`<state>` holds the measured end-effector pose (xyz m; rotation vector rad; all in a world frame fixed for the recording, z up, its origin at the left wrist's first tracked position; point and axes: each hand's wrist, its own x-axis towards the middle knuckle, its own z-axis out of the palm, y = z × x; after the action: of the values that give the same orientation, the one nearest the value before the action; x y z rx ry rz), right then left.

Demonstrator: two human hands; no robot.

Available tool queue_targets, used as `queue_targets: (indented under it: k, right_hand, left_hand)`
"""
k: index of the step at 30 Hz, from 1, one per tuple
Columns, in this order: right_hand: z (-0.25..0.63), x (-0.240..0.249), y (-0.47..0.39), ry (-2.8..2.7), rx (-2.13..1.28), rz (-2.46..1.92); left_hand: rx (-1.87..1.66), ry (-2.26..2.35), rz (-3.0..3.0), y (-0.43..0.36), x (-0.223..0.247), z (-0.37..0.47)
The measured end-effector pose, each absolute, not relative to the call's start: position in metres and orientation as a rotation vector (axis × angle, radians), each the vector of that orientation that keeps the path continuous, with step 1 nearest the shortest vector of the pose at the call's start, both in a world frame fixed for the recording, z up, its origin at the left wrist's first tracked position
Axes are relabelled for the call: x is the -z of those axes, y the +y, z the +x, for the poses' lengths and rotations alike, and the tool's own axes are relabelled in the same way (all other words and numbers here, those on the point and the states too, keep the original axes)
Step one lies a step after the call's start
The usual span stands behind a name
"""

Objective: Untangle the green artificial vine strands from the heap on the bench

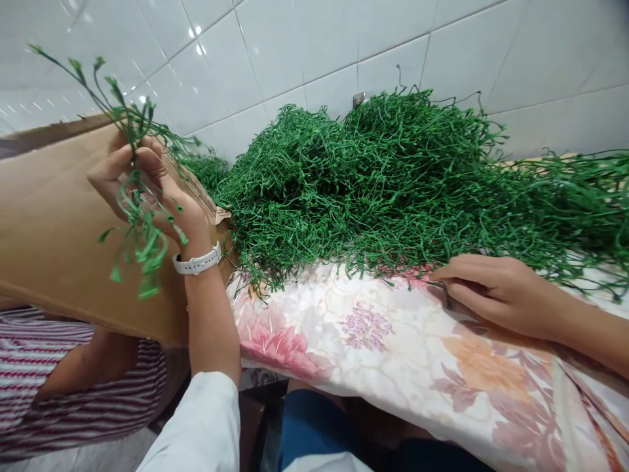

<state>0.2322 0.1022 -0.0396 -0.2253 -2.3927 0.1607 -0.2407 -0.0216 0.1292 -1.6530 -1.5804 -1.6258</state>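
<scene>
**Big heap of thin green stems, one little bunch up in the left hand**

So the left hand [160, 187] is raised in front of a big brown cardboard box [54, 223], with its thumb and fingertips closed together on a small bunch of skinny green plastic-looking stems [132, 128]. Some of the ends fan upward above the fingers and the rest dangle below, a bit blurry. There's a white strap-style wristband [199, 261] on that wrist, and a white sleeve [201, 416] further down.

The right hand [506, 292] is down on a white tablecloth printed with pink, purple and orange flowers [314, 295], right by the front edge of the pile. Its fingers are curled, thumb and index pinched on what looks like a thin dark strand [434, 282]; too small to make out much more.

The main stuff is that huge tangled pile of green stems [363, 183], spread along the back of the cloth in front of a glossy white tiled wall [324, 39]. Its left end sits right beside the box.

Lower left, someone else's red-and-white striped top [118, 393] shows below the cardboard, with part of an arm.
</scene>
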Motion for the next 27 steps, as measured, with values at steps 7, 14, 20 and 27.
queue_targets:
  k: [7,14,20,27]
  right_hand:
    - [0.237,0.044,0.105,-2.493,-0.239,-0.329]
    - [0.237,0.043,0.101,-2.306,-0.534,-0.662]
    - [0.24,0.026,0.102,-1.959,-0.989,-0.777]
    - [0.245,0.031,0.107,-1.847,-0.981,-0.677]
  left_hand:
    - [2.096,-0.652,-1.738,0.014,-0.123,-0.156]
    - [1.655,-1.417,-2.796,0.015,-0.058,-0.048]
    - [0.813,-1.511,-3.045,0.018,0.005,-0.004]
    - [0.725,-1.54,-2.972,0.019,0.015,-0.001]
